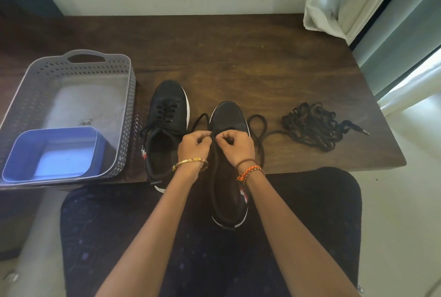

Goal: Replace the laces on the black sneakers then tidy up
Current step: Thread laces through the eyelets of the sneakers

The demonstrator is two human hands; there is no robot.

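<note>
Sneaker (228,115) lace (259,129) pinched by both hands' fingers (220,138); blue tub (51,153) sits inside grey basket (78,65).

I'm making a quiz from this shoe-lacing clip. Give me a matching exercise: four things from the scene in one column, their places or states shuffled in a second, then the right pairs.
Things:
1. blue tub
2. laced sneaker
3. loose lace pile
4. sneaker being laced

Places or states:
A. on the table, right of both shoes
B. inside the grey basket
C. under both hands, heel over the table edge
D. between the basket and the other shoe

Pairs: 1-B, 2-D, 3-A, 4-C
</note>
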